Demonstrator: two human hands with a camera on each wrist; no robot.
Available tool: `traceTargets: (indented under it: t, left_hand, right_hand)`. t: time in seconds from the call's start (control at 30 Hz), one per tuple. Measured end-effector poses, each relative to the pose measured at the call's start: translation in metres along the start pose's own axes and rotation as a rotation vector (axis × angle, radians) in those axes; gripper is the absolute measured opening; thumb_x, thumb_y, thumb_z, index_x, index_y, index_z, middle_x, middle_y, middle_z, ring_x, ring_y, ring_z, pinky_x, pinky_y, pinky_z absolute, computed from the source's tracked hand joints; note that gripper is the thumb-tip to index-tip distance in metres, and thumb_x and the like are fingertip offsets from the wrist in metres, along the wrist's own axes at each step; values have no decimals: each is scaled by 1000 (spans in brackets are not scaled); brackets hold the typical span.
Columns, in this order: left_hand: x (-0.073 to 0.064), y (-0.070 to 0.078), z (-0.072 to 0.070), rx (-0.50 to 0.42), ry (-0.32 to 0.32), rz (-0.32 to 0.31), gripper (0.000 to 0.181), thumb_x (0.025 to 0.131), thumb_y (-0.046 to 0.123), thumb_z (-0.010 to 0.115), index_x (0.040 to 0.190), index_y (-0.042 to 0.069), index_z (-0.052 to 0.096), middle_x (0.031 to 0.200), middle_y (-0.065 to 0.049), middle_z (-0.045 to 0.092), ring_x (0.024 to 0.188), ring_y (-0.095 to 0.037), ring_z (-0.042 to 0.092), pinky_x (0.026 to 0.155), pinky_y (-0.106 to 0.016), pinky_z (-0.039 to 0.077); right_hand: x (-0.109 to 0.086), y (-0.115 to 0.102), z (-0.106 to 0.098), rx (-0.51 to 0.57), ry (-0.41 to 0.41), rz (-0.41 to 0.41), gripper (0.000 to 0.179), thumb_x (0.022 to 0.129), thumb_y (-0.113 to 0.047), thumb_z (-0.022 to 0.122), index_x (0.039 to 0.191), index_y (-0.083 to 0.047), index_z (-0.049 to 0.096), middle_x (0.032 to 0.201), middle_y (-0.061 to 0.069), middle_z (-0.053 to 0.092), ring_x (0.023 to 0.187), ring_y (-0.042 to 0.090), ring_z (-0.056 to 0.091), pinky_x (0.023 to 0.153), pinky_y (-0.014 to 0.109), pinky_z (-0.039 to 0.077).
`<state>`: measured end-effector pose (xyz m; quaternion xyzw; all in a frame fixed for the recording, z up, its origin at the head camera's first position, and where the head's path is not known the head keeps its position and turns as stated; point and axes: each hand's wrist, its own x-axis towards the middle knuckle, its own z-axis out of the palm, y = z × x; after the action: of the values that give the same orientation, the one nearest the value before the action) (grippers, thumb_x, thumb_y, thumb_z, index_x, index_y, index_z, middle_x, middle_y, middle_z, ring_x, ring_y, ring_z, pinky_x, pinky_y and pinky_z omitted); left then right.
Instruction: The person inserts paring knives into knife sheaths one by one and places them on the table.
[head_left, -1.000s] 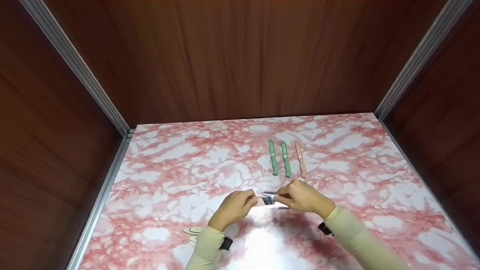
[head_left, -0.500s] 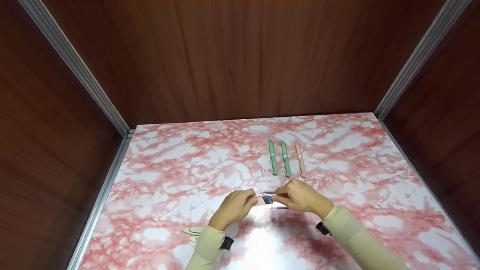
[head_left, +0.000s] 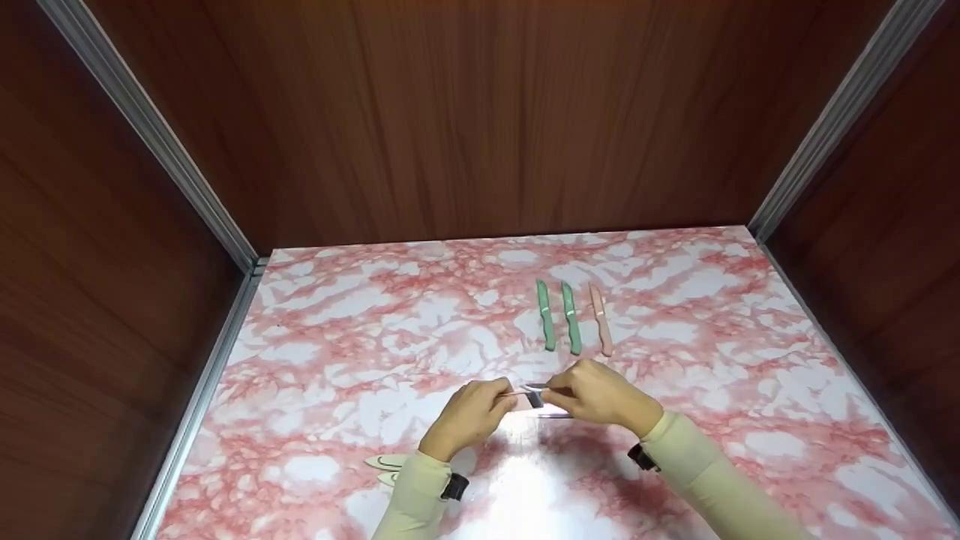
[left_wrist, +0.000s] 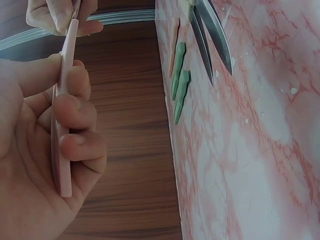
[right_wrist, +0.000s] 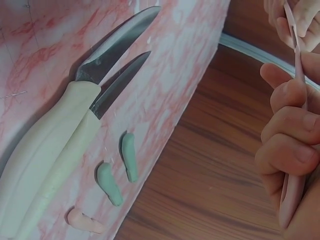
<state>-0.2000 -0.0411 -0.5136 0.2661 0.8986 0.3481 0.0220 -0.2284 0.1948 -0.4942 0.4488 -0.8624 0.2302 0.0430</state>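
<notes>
In the head view my left hand (head_left: pixel 466 416) pinches a flat pink sheath (left_wrist: pixel 65 175), thumb on one side and curled fingers on the other. My right hand (head_left: pixel 600 394) grips the slim pink handle of a knife (right_wrist: pixel 293 197). Sheath and knife are in line with each other. A short dark strip of blade (head_left: pixel 534 400) shows between the hands; the rest of the blade is hidden. Below the hands lie two cream-handled knives (right_wrist: pixel 47 150) with bare metal blades. Their handles are mostly covered by my right hand in the head view.
Two green knives (head_left: pixel 547 319) (head_left: pixel 572 322) and a pink knife (head_left: pixel 601 322) lie in a row beyond the hands. Two cream pointed pieces (head_left: pixel 387 461) are partly under my left sleeve. Wooden panels (head_left: pixel 510 120) enclose the red-and-white marbled table (head_left: pixel 322 330).
My right hand has shifted slightly left, towards my left hand. The dark strip of blade between the hands has become narrower. My left hand and the things on the table stay put.
</notes>
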Motion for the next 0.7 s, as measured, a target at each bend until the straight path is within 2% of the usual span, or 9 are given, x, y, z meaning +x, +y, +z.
traceTargets:
  t: [0.2, 0.43, 0.7]
  left_hand:
    - [2, 2, -1, -7, -3, -5, 16, 97, 27, 54, 84, 18, 59, 64, 12, 44, 55, -4, 40, 54, -24, 36]
    - [3, 4, -1, -3, -11, -12, 16, 97, 26, 55, 84, 17, 58, 64, 11, 45, 56, -5, 40, 54, -24, 35]
    - [4, 5, 0, -11, -11, -1, 16, 97, 26, 55, 84, 17, 58, 64, 11, 45, 56, -5, 40, 54, -24, 35]
  right_hand:
    - [2, 0, 0, 3, 8, -13, 33, 93, -23, 61, 62, -23, 51, 52, -17, 30, 45, -6, 24, 43, 14, 23]
    - [3, -1, -1, -14, 5, -3, 29, 94, -26, 60, 65, -22, 57, 53, -17, 35, 45, -5, 28, 44, 13, 25]
    - [3, -2, 0, -17, 8, -4, 30, 95, -27, 58, 65, -23, 56, 53, -17, 36, 45, -5, 28, 44, 13, 26]
